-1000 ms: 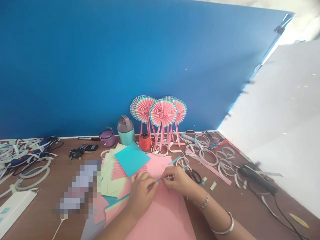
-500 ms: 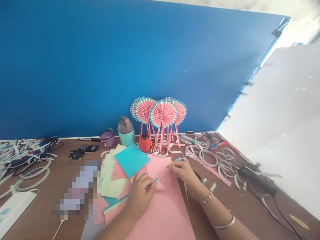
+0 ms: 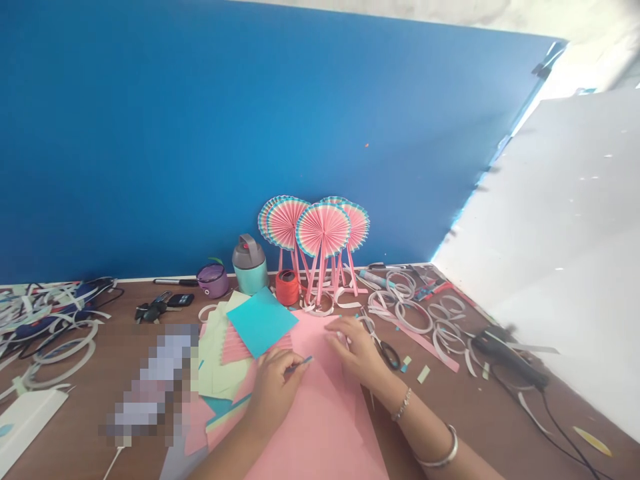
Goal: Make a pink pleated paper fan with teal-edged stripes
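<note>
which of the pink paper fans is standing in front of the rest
The middle fan: its disc overlaps the fans to its left and right, and it alone shows its whole round face.

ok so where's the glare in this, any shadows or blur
Head view: glare washes out the top right, above the white panel; head view: soft shadow slants across the blue wall; head view: a pixelated patch at left hides detail.

Single head-worn view, looking forward and down, fingers (image 3: pixel 286 361) near, desk (image 3: pixel 500 433) below, blue wall (image 3: pixel 200 133) beyond
</note>
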Demonstrator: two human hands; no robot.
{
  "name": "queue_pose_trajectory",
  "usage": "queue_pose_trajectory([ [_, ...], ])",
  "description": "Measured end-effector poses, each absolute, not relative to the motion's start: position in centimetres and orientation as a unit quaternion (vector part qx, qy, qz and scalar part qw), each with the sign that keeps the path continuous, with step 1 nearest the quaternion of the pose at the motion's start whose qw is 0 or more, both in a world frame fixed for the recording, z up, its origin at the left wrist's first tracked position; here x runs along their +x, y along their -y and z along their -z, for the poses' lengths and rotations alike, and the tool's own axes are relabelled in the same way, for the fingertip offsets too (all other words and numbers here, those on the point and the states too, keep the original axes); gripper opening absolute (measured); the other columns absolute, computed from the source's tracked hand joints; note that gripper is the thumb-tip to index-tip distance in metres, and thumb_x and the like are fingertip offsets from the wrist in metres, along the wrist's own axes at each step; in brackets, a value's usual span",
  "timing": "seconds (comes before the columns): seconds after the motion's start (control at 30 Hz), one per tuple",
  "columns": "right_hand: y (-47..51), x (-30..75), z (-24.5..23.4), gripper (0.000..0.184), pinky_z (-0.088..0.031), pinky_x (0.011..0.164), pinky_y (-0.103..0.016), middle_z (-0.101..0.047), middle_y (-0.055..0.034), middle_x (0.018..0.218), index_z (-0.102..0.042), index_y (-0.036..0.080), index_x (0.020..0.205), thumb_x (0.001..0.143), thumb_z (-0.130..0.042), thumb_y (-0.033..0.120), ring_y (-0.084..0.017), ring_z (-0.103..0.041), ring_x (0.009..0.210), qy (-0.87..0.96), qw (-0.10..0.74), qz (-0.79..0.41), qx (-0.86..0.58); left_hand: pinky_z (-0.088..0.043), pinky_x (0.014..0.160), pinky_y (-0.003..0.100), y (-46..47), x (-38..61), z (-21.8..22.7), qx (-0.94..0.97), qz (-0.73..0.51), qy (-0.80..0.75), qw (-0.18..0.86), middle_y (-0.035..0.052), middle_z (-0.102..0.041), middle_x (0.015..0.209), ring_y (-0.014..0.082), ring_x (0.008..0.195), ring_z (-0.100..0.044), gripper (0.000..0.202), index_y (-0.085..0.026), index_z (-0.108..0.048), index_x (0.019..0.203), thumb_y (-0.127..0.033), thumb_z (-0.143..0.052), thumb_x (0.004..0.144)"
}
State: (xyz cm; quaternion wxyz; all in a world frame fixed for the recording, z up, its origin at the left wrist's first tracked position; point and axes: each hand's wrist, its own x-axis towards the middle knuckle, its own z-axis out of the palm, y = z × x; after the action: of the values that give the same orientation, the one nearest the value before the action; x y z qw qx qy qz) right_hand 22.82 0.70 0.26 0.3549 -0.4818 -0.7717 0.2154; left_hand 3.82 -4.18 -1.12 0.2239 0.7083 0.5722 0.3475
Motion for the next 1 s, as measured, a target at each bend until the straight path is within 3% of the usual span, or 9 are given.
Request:
queue_pose_trajectory([
  [0.1, 0.5, 21.8, -1.0, 0.013, -0.044, 0.071, -0.025, -0.066, -0.0027, 0.080, -0.065, 0.017, 0.082, 0.080, -0.057, 0.027, -0.015, -0.058, 0.077, 0.774, 0.286, -0.370, -0.426, -0.042, 0.074, 0.032, 4.2, 3.7, 1.1, 0.709, -0.348, -0.563, 0.244, 0.0007, -0.066, 0.074, 0.0195, 0.079, -0.058, 0.020, -0.021, -0.064, 0.073, -0.031, -0.051, 0.086],
  [0.23, 0.5, 21.8, -1.0, 0.014, -0.039, 0.060, -0.021, -0.060, 0.0011, 0.067, -0.061, 0.016, 0.071, 0.080, -0.054, 0.024, -0.011, -0.051, 0.064, 0.758, 0.278, -0.399, -0.434, -0.044, 0.078, 0.033, 4.3, 2.8, 0.7, 0.703, -0.334, -0.566, 0.273, 0.0022, -0.069, 0.084, 0.0211, 0.084, -0.060, 0.019, -0.023, -0.067, 0.080, -0.033, -0.052, 0.084],
  [0.53, -2.5, 25.1, 1.0, 0.022, -0.037, 0.059, -0.024, -0.056, 0.0002, 0.064, -0.058, 0.017, 0.068, 0.079, -0.051, 0.035, -0.014, -0.049, 0.063, 0.674, 0.389, -0.337, -0.531, -0.046, 0.083, 0.036, 2.6, -1.2, -0.8, 0.605, -0.337, -0.618, 0.373, 0.0058, -0.072, 0.094, 0.0255, 0.091, -0.063, 0.026, -0.020, -0.070, 0.087, -0.033, -0.055, 0.070],
  [0.73, -2.7, 25.5, 0.8, 0.025, -0.036, 0.057, -0.025, -0.053, 0.0003, 0.062, -0.056, 0.017, 0.064, 0.077, -0.052, 0.038, -0.014, -0.048, 0.061, 0.654, 0.389, -0.336, -0.555, -0.046, 0.074, 0.034, 2.4, -2.7, -2.2, 0.521, -0.418, -0.621, 0.410, 0.0072, -0.071, 0.084, 0.0251, 0.082, -0.063, 0.036, -0.016, -0.068, 0.092, -0.039, -0.062, 0.065],
  [1.0, -2.0, 25.5, -0.6, 0.024, -0.037, 0.057, -0.025, -0.056, 0.0010, 0.063, -0.058, 0.017, 0.070, 0.074, -0.055, 0.041, -0.014, -0.050, 0.059, 0.653, 0.356, -0.468, -0.478, -0.042, 0.061, 0.026, 2.2, -3.3, -1.8, 0.447, -0.486, -0.597, 0.457, 0.0019, -0.066, 0.076, 0.0162, 0.066, -0.057, 0.050, -0.015, -0.060, 0.109, -0.047, -0.061, 0.071],
])
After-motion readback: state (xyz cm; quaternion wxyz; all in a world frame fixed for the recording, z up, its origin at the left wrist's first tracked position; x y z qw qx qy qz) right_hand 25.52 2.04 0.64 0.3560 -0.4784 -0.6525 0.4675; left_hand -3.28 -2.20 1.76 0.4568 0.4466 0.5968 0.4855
